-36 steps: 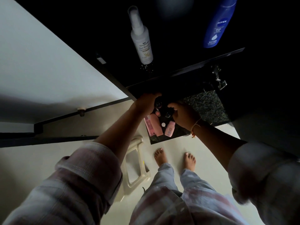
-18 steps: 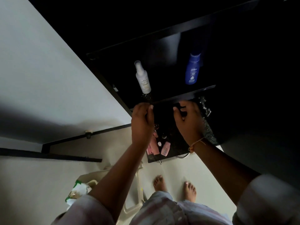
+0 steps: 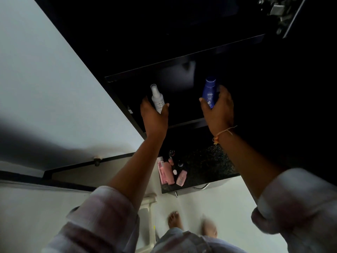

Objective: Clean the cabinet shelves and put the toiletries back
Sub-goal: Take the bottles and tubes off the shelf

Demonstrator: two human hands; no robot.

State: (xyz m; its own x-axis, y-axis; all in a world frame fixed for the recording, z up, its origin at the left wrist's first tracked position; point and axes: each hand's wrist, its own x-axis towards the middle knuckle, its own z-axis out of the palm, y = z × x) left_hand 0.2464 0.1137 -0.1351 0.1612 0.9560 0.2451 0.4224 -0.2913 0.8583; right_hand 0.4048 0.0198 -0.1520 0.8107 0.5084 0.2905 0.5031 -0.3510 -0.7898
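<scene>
A dark open cabinet fills the upper view, with a shelf edge (image 3: pixel 184 123) at hand height. On that shelf stands a white spray bottle (image 3: pixel 157 97), and my left hand (image 3: pixel 154 118) wraps around its lower part. To the right stands a blue lotion bottle (image 3: pixel 209 92), with my right hand (image 3: pixel 219 111) closed around its lower half. Below, on a dark speckled counter (image 3: pixel 207 165), lie pink toiletry bottles (image 3: pixel 165 172) and small dark bottles (image 3: pixel 179 164).
A white wall panel (image 3: pixel 54 79) runs along the left. A cream plastic stool (image 3: pixel 148 214) stands on the pale floor by my bare feet (image 3: pixel 175 219). A metal hinge (image 3: pixel 277 10) shows at the top right on the cabinet door.
Both hands rose from the counter items to the shelf above. The left hand took the white spray bottle, the right the blue bottle. The view tilted upward.
</scene>
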